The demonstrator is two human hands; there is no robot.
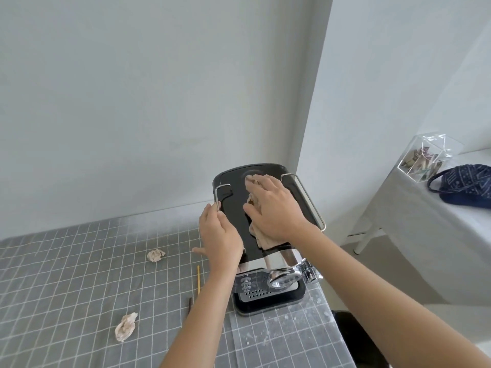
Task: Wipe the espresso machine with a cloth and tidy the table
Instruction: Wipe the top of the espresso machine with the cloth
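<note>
A black and chrome espresso machine (pixel 233 208) stands at the right edge of the table, seen from above. My right hand (pixel 276 211) presses a beige cloth (pixel 257 179) flat on its glossy black top. The cloth trails toward the front edge under my palm. My left hand (pixel 219 235) grips the machine's left side, fingers at the chrome rail (pixel 218 197). Two crumpled paper balls (pixel 156 255) (pixel 126 326) lie on the table to the left. A thin yellow stick (pixel 198 278) and a dark stick (pixel 190 305) lie near the machine's base.
The table carries a grey checked cloth (pixel 66 274) against a white wall. To the right, a second table with a white cover (pixel 425 221) holds a clear box (pixel 422 158) and a dark blue patterned pouch (pixel 467 184). A dark object (pixel 356 338) sits below the table's right edge.
</note>
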